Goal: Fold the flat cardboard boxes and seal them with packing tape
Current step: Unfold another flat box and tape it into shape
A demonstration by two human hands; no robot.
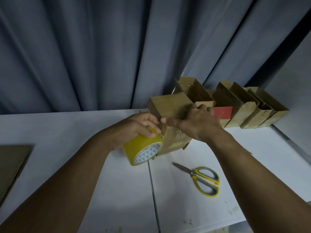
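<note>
A folded cardboard box (168, 106) stands tilted on the white table (84, 125), its near face covered with wrinkled clear tape. My left hand (141, 126) grips a yellowish roll of packing tape (143, 148) against the box's near left edge. My right hand (196, 121) lies over the box's right side, thumb stretched left along the tape, fingers curled over the far edge.
Yellow-and-grey scissors (202, 179) lie shut on the table to the right of the box. A row of folded cardboard boxes (244, 106) stands along the back right, one with a red panel (223, 112). Flat cardboard (11, 163) lies at the left edge. A grey curtain (101, 56) hangs behind.
</note>
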